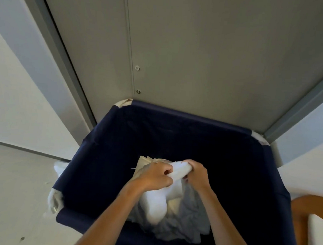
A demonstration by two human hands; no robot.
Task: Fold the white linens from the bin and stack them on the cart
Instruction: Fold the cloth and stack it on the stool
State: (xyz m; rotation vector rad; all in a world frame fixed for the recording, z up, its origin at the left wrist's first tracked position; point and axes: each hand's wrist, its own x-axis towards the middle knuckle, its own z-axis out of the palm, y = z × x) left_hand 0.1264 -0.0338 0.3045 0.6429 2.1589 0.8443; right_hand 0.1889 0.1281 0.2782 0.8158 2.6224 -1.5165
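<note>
A dark navy fabric bin (pixel 106 157) fills the lower middle of the view. Crumpled white linens (pixel 187 226) lie in its bottom. Both my hands reach down into it. My left hand (pixel 158 175) and my right hand (pixel 196 173) grip the same bunched white linen (pixel 157 202) at its top, knuckles almost touching. The cloth hangs down from my hands in a thick roll onto the pile. A beige piece of cloth (pixel 142 163) shows just behind my left hand.
Grey metal doors (pixel 198 49) stand right behind the bin, framed by white walls. The pale floor (pixel 12 199) is to the left. At the lower right edge, a white surface (pixel 317 237) and an orange-brown wooden piece (pixel 302 208) show.
</note>
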